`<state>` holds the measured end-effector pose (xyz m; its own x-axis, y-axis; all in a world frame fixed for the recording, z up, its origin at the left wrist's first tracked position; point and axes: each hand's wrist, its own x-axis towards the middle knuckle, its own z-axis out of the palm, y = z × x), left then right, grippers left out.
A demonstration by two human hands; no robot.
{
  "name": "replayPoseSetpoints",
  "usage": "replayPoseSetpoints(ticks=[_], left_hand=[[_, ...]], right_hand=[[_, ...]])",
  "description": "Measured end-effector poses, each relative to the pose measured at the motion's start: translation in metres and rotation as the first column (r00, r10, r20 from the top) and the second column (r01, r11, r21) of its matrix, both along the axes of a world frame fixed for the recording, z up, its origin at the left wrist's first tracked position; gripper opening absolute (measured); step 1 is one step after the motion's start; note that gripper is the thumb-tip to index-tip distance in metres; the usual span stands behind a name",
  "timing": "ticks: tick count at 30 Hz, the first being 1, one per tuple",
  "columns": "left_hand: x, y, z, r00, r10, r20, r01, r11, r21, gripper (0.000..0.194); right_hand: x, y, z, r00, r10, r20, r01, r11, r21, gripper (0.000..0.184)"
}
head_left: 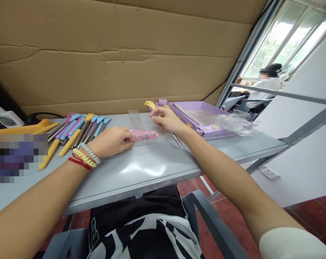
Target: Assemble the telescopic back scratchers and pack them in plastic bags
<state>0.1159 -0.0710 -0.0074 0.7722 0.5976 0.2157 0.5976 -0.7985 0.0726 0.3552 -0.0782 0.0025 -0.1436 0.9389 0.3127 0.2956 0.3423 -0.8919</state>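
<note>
My right hand (165,119) is closed on a back scratcher with a yellow hand-shaped head (150,104) and a metal rod (176,140), held slantwise over the table. My left hand (112,141) has its fingers curled against the left end of a small pile of pink printed slips (143,135), thumb and fingertips pinching its edge. Under and behind the slips lies a clear plastic bag (136,120). More back scratchers (79,129) in yellow, blue, purple and pink lie heaped to the left of my left hand.
A purple box (217,133) with clear plastic bags (233,120) on it stands at the right. Small purple packets (163,102) lie at the back. A white device (8,117) sits far left. Brown cardboard (125,54) walls the rear. A person (269,82) sits beyond the frame.
</note>
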Motion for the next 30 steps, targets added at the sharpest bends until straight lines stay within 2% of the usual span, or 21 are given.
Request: replayPoseSetpoints(ticks=[4, 10, 13, 17, 20, 24, 30], left_hand=[[-0.0002, -0.0004, -0.0012, 0.999, 0.007, 0.035, -0.008, 0.999, 0.034, 0.028], [0.0002, -0.0014, -0.0027, 0.998, 0.022, 0.052, -0.025, 0.997, 0.069, 0.032], [0.0006, -0.0021, -0.002, 0.999, 0.034, 0.023, -0.035, 0.998, 0.048, 0.034], [0.001, -0.003, -0.0006, 0.999, 0.049, -0.005, -0.049, 0.999, 0.016, 0.036], [0.0009, -0.0026, -0.0006, 0.998, 0.061, -0.019, -0.061, 0.998, 0.004, 0.036], [0.0001, -0.0002, -0.0019, 0.998, 0.052, -0.02, -0.051, 0.998, 0.019, 0.036], [-0.0008, 0.0021, -0.0042, 0.999, 0.042, 0.022, -0.043, 0.998, 0.051, 0.036]], right_hand=[[-0.0006, -0.0049, -0.0015, 0.951, 0.092, 0.294, -0.139, 0.98, 0.142, 0.022], [-0.0032, -0.0104, -0.0009, 0.766, 0.186, 0.616, -0.3, 0.95, 0.086, 0.044], [-0.0045, -0.0107, -0.0011, 0.698, 0.199, 0.688, -0.331, 0.942, 0.064, 0.042], [-0.004, -0.0087, -0.0043, 0.652, 0.149, 0.743, -0.338, 0.935, 0.108, 0.026], [-0.0026, -0.0066, -0.0071, 0.643, 0.138, 0.753, -0.354, 0.926, 0.132, 0.014], [-0.0017, -0.0044, -0.0092, 0.662, 0.114, 0.741, -0.377, 0.905, 0.197, 0.011], [-0.0014, -0.0024, -0.0104, 0.752, 0.002, 0.66, -0.347, 0.852, 0.393, 0.014]])
